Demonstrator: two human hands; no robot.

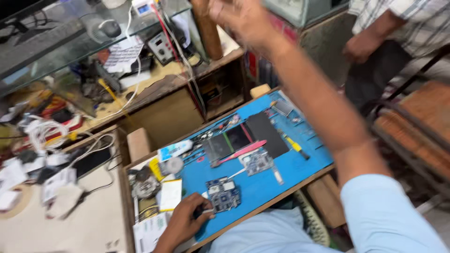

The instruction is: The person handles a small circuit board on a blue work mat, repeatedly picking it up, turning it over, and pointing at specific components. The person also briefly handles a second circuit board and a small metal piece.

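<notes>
Head view, looking down at a cluttered repair counter (93, 225) with a blue work mat (262, 182) on a wooden tray.

Left hand (185, 220): resting at the near left edge of the mat, fingers curled around a small dark object (201, 212) that is too small to identify. Fingertips lie just beside a small blue circuit board (224, 193), which sits on the mat near its front edge.

Right hand (239, 16): raised high above the counter, arm stretched up and away, light blue sleeve at the shoulder. Motion-blurred; cannot tell whether it is clenched or released, or whether it holds anything.

On the mat: a second circuit board (257, 161) near the centre, a pink flat pry tool (241, 152) lying diagonally above it, a dark opened device (248, 136) with a black panel, a yellow-handled screwdriver (294, 146) to the right, a white and blue tube (174, 150) at the left edge.

Left of the mat: white paper slips (171, 194) and tangled white cables (44, 131).

Behind, a glass shelf (56, 42) over assorted tools.

Upper right: another person's hand (358, 47), in a checked shirt, well apart from the mat
</notes>
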